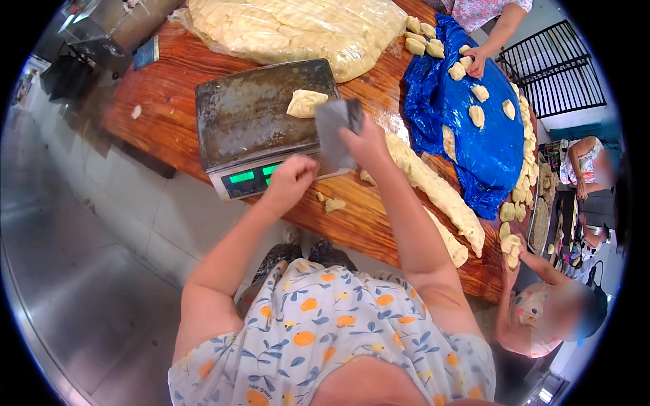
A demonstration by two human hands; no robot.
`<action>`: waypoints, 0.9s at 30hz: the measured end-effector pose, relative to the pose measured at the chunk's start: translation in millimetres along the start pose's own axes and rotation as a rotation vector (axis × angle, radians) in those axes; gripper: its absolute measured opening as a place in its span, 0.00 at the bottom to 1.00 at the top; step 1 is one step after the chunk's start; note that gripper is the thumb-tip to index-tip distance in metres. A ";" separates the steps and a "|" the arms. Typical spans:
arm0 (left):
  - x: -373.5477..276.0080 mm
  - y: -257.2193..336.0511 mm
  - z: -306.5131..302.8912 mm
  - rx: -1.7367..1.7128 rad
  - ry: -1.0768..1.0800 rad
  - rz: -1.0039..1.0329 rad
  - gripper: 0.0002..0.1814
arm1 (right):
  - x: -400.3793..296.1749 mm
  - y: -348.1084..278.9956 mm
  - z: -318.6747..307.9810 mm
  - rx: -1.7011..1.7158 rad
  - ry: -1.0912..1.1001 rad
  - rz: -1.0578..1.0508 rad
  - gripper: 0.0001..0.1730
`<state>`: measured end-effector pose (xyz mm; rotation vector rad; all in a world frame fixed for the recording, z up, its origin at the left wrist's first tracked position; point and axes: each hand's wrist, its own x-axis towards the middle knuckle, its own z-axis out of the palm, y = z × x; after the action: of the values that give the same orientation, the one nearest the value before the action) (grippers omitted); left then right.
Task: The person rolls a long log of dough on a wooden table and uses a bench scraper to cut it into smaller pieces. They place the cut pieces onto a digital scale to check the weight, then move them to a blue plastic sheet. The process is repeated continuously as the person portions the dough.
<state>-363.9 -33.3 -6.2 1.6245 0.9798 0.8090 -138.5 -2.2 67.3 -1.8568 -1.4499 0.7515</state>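
Observation:
My right hand (pixel 369 141) grips a flat, blurred bench scraper (pixel 331 133) over the right side of a digital scale (pixel 249 119). A cut piece of dough (pixel 304 103) lies on the scale's worn metal platform, just left of the scraper's upper end. In front of the platform, over the scale's front edge, my left hand (pixel 292 183) has its fingers curled in; nothing shows in them. Small dough scraps (pixel 335 205) rest on the wooden table (pixel 350 228) near that hand. Two long dough strips, one a thick roll (pixel 431 185), stretch beside and partly behind my right forearm.
A large dough mass (pixel 304 30) under clear plastic sits behind the scale. To the right, blue plastic sheeting (pixel 472 147) carries dough pieces, with another person's hand (pixel 477 62) among them. A second person (pixel 533 309) holds dough at the table's right end. More people stand farther off.

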 end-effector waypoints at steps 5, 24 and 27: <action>-59.2 -27.5 18.2 0.623 -0.140 0.259 0.14 | -113.2 66.8 -48.6 -0.136 0.029 0.099 0.30; 133.5 40.9 -29.7 0.803 0.308 0.650 0.17 | -224.1 136.2 -62.1 -0.624 0.015 0.250 0.19; 133.7 45.0 -45.5 0.548 0.405 0.488 0.13 | -224.1 138.2 -63.7 -0.601 0.018 0.250 0.19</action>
<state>-335.4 99.3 53.4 2.2797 1.1703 1.3180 -56.5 -253.5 8.3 -2.5238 -1.5615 0.4283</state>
